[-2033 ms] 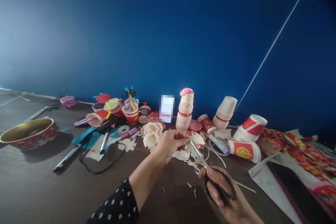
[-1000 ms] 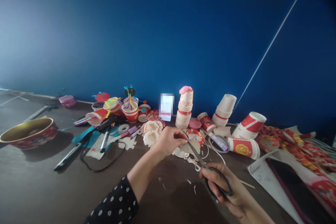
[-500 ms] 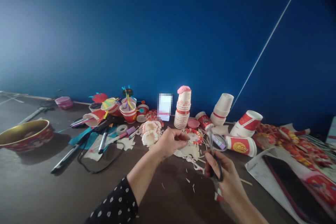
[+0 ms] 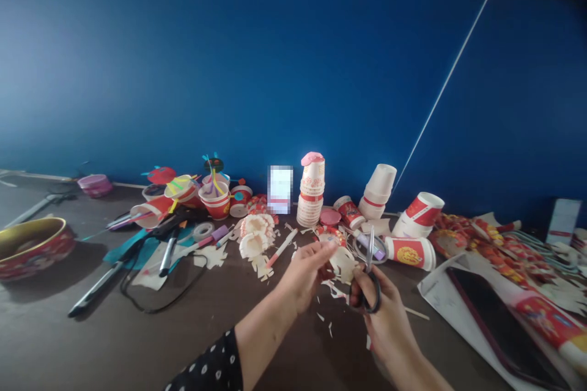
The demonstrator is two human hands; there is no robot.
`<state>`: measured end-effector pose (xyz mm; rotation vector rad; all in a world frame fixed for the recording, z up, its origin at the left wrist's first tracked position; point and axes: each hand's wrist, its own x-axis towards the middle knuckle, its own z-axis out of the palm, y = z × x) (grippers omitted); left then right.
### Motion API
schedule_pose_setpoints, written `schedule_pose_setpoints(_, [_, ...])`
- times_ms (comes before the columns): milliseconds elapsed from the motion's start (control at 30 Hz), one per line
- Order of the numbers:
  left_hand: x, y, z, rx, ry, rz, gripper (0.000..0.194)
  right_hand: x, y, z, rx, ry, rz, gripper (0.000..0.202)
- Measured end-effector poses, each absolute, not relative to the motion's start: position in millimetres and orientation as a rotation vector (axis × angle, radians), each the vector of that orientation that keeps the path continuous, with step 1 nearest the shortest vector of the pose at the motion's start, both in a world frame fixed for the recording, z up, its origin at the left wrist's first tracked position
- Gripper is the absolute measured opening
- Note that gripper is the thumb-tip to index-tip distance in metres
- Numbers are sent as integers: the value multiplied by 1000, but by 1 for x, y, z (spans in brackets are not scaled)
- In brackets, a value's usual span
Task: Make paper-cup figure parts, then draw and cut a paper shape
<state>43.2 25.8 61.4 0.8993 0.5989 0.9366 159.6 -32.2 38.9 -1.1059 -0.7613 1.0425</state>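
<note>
My right hand point(image 4: 387, 311) is closed on a pair of scissors point(image 4: 369, 269), its fingers through the dark handles, with the blades pointing up and away. Left of it, my left hand point(image 4: 309, 275) has its fingers curled in and the thumb pointing right; whatever it may pinch is hidden. Just beyond the fingertips lies a paper cup piece with a red rim point(image 4: 331, 234), and pale cut paper point(image 4: 343, 264) beside it. Small white paper scraps point(image 4: 330, 330) are scattered on the dark table below the hands.
Behind the hands stand a stack of paper cups point(image 4: 310, 211) and white cups point(image 4: 378, 192). To the right are a red cup point(image 4: 410, 253) on its side and a dark phone point(image 4: 499, 324) on paper. A gold-rimmed bowl point(image 4: 34, 250) and pens point(image 4: 101, 287) lie left.
My left hand has come nearer and moved right, towards the scissors, its fingers more curled. My right hand keeps hold of the scissors. The view has shifted slightly right.
</note>
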Motion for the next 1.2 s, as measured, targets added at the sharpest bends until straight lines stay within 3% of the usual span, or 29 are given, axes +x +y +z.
schedule_pose_setpoints(433, [33,41,60,991,799,1165,17,159,-39,46,-1177,-1093,1184,28])
schedule_pose_setpoints(900, [27,47,62,1092,827,1197,30,156,-45,47,-1213,-1077,1380,34])
schedule_pose_setpoints(1200, [25,46,64,1078,827,1180,23,157,-45,42,-1151,-1018,1404,36])
